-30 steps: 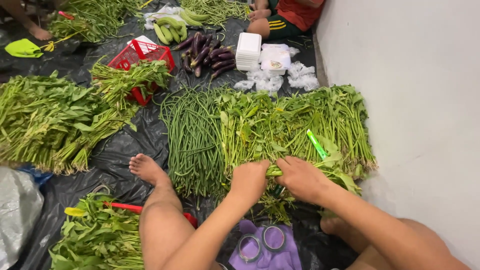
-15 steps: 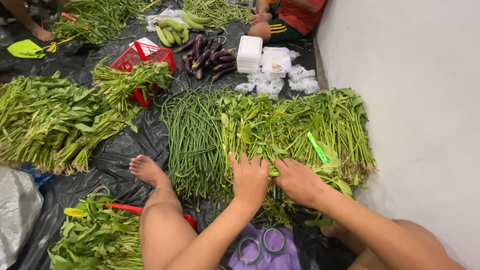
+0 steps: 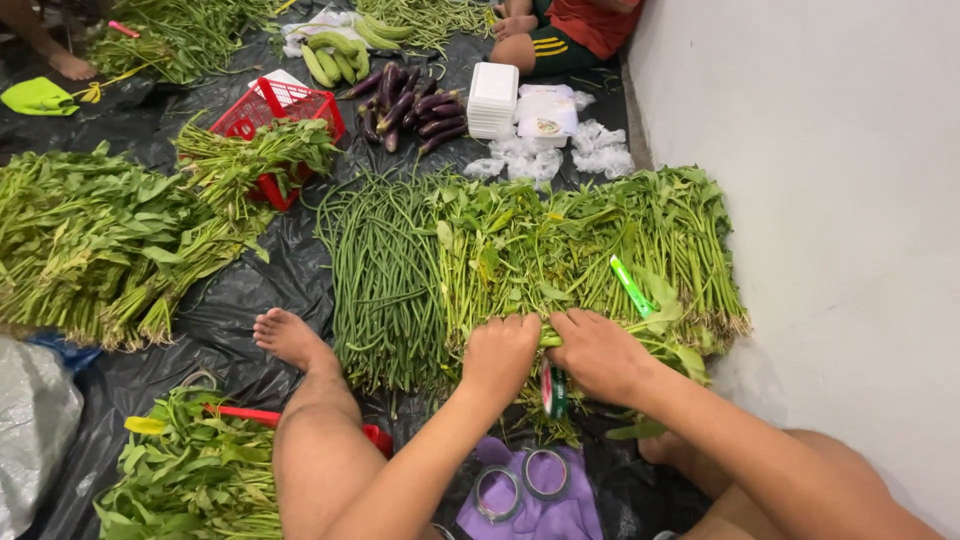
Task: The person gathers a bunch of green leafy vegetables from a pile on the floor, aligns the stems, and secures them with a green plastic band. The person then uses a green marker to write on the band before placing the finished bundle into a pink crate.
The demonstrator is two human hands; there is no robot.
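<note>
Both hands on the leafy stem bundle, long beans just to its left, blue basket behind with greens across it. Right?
Not quite: the basket is red, not blue, as the head view shows. The rest holds: the left hand and right hand grip the leafy stem bundle, the long beans lie just left of it, and greens lie across the basket.

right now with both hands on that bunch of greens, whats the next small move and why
Probably pull the tape roll around the stems once more. The left hand and right hand both clamp the bunch of greens at its stem end, and the roll hangs just below them, so the band looks unfinished.
</note>
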